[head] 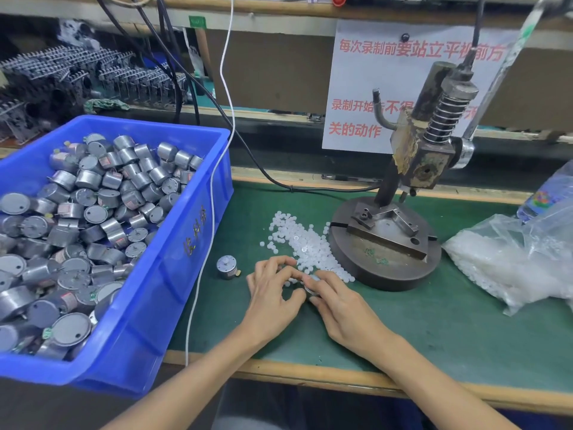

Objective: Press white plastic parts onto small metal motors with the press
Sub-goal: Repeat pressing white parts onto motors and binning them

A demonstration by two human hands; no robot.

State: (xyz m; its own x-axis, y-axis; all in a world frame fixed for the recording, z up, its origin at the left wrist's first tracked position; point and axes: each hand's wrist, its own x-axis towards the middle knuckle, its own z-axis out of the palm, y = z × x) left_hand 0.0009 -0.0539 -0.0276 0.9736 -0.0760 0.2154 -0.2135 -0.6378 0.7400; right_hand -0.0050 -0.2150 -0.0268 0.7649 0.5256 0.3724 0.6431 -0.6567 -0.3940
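Left hand (273,290) and right hand (338,308) pinch one small silver metal motor (311,285); grey iron press (421,156) stands empty — blue plastic bin (173,274) of motors awaits.

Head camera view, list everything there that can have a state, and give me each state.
press: ram raised, fixture empty
blue bin: heaped with motors
loose motor: upright, untouched
held motor: gripped by right hand
left hand: fingers curled against held motor, hold unclear
white parts: loose pile beside press
plastic bag: lying down, full
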